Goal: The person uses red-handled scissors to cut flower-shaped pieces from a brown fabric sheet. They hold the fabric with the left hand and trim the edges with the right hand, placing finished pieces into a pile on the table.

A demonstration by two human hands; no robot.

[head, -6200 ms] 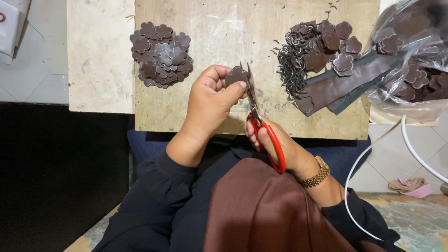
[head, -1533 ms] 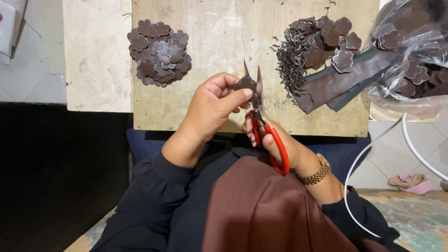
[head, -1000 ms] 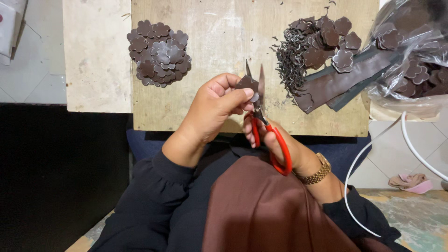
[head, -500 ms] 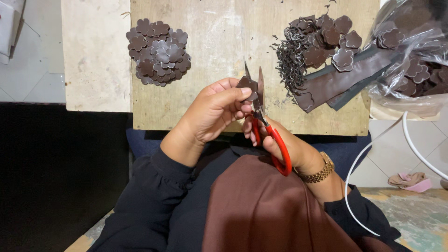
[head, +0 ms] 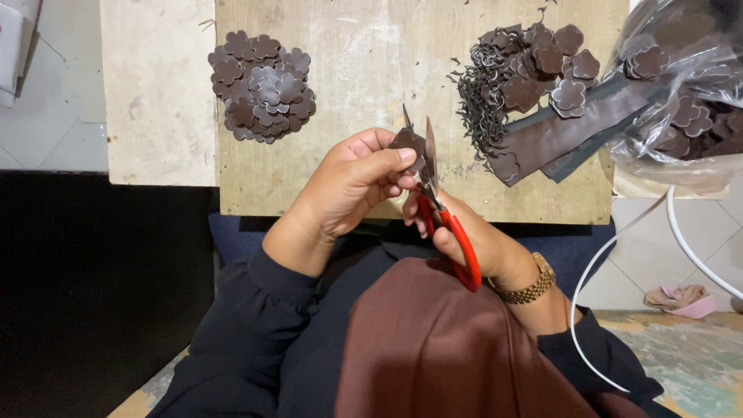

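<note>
Her left hand (head: 352, 182) pinches a small brown flower piece (head: 407, 142) at centre frame, turned up to meet the parted blades of the red-handled scissors (head: 437, 209) gripped in her right hand (head: 472, 240), with the neat flower pile (head: 261, 85) upper left.

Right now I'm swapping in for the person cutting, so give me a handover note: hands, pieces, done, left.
Left hand: pinches a small brown piece over the board.
Right hand: holds red scissors, blades open at the piece.
Done: flower pile on the board's left.
Left: uncut flowers and strips on the right beside a heap of trimmings; more flowers in the bag.
</note>
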